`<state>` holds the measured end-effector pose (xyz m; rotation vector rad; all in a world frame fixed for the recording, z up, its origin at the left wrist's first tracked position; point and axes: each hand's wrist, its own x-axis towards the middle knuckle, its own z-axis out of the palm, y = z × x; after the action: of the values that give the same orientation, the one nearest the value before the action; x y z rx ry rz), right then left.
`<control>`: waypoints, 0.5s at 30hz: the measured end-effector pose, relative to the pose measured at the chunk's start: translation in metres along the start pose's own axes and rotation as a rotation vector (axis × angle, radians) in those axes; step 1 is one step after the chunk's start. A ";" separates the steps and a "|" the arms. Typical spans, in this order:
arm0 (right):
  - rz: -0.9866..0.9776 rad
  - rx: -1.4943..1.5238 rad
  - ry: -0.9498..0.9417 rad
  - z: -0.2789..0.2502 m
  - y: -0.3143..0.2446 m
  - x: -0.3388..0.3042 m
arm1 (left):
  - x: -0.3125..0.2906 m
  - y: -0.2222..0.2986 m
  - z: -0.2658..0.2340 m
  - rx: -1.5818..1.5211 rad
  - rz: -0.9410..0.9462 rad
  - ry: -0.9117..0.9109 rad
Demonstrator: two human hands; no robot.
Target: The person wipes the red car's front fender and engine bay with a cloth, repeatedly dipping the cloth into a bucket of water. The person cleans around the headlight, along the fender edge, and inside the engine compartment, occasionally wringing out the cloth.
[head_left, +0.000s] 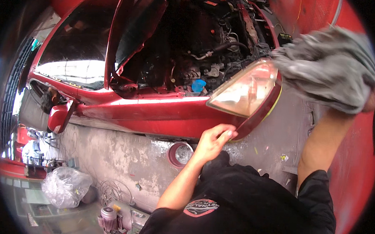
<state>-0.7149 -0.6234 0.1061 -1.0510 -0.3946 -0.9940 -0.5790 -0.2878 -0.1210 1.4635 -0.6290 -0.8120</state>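
A crumpled grey cloth [327, 66], smeared by motion, is raised at the right. My right hand [369, 102] grips it from below and behind, mostly covered by the folds. Just left of the cloth is the hazy, yellowed headlight [245, 90] of a red car; in this view the cloth's edge overlaps its far corner. My left hand [215, 141] hovers at the red fender [170, 116] just below the headlight, fingers curled together with the thumb. Whether anything sits in that pinch, or whether it touches the panel, I cannot tell.
The hood [137, 27] stands raised over the engine bay [207, 46], where a blue cap [198, 85] shows. A side mirror [61, 115] juts out at left. On the floor lie a round red-rimmed container [180, 154], a plastic bag [66, 187] and a motor [110, 219] near coiled cable.
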 end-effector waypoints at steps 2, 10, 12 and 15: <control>0.123 -0.090 -0.223 0.051 0.075 0.025 | 0.042 0.018 -0.015 -0.056 0.075 -0.028; 0.622 0.119 -0.731 0.163 0.272 -0.016 | 0.114 0.034 -0.169 0.400 0.238 0.330; 0.548 0.067 -0.748 0.153 0.305 -0.017 | 0.098 0.044 -0.211 0.775 0.064 0.314; 0.386 -0.115 -0.636 0.151 0.361 -0.012 | 0.081 0.075 -0.235 1.196 -0.173 0.225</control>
<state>-0.3947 -0.4389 -0.0239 -1.4781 -0.6249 -0.3227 -0.3369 -0.2147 -0.0635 2.6727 -0.8737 -0.3417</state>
